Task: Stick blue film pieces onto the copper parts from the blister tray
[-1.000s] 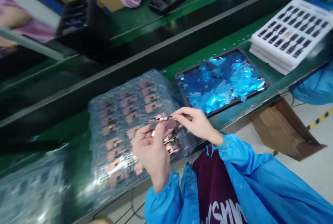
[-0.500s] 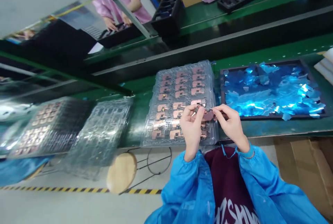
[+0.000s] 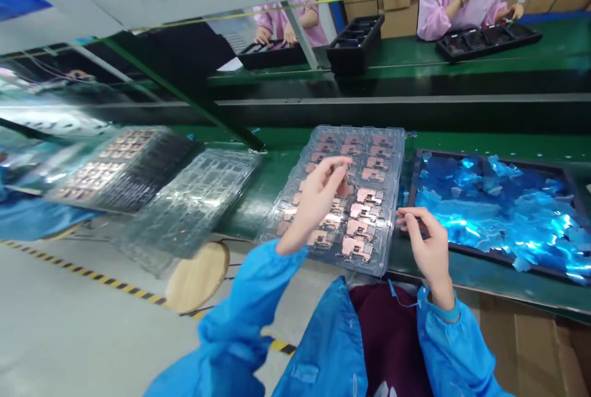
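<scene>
Left hand [image 3: 316, 203] raised over clear blister tray [image 3: 399, 169], fingers pressed together, cannot tell if pinching anything, copper parts [image 3: 362, 231] in the tray's pockets, right hand [image 3: 427, 243] open just beside the tray's edge, blue film scraps [image 3: 489, 212] beyond it

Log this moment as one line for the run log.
Left hand: at copper-coloured part, grip unclear | Right hand: open, empty, by clear blister tray edge | Beside: black tray of blue film
</scene>
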Demonstrator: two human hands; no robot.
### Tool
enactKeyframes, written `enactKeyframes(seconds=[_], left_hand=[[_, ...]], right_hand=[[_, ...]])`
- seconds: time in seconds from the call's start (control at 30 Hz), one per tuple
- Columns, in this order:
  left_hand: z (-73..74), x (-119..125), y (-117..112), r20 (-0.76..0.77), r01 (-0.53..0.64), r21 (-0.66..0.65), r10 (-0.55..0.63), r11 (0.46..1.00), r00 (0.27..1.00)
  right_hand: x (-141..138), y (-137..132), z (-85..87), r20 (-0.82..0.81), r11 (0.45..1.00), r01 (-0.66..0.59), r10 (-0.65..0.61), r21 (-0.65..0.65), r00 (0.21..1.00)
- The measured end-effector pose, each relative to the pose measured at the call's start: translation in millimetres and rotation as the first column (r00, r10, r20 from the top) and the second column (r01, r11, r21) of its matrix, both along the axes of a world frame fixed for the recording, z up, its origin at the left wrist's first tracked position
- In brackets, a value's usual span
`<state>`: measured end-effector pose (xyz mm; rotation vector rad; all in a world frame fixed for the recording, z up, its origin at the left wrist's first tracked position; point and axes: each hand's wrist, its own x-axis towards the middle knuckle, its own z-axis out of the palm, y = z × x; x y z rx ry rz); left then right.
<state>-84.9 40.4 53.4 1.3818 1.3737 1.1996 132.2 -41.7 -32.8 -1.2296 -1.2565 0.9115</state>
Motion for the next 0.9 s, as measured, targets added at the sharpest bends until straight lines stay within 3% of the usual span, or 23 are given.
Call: enactKeyframes(seconds=[0.13, 0.2, 0.3, 0.47, 0.63, 0.7, 0.8, 0.9], left_hand=[[0.4, -2.9, 56.0, -0.172, 0.229, -0.103, -0.244, 0.968, 0.954], [-8.0, 3.3, 77.1, -0.286, 0.347, -0.102, -0.361, 0.932, 0.887], [-24.2, 12.0, 98.2, -0.416, 0.459, -0.076, -0.446, 0.885, 0.792], [-44.2, 12.1, 108.3, -0.555, 0.502, -0.004, -0.419, 0.865, 0.718], [-42.2, 9.5, 107.3, -0.781, 0.575, 0.049, -0.327, 0.817, 0.532], [-36.7, 22.7, 118.9, -0.805, 0.595, 0.076, -0.303, 0.8, 0.511], [-30.1, 68.5, 158.0, -0.829, 0.616, 0.127, -0.258, 0.777, 0.496], [-31.2, 131.8, 209.7, -0.869, 0.597, -0.016, -0.306, 0.802, 0.388]], right_hand=[[6.7, 1.4, -1.2, 0.02, 0.999, 0.039, -0.038, -0.016, 0.999], [9.8, 0.2, -1.9, 0.029, 0.999, 0.031, -0.031, -0.025, 0.999], [15.8, -2.6, -3.5, 0.045, 0.999, 0.032, -0.03, -0.043, 0.999], [26.1, -3.6, -6.2, 0.046, 0.996, 0.07, -0.067, -0.05, 0.997], [28.2, -0.4, -6.0, 0.016, 0.996, 0.061, -0.06, -0.057, 0.998], [27.7, 0.7, -5.7, 0.001, 0.996, 0.057, -0.057, -0.063, 0.998], [28.4, 1.5, -4.8, -0.002, 0.996, 0.065, -0.066, -0.058, 0.998], [31.9, -0.1, -2.2, 0.017, 0.995, 0.086, -0.086, -0.04, 0.996]])
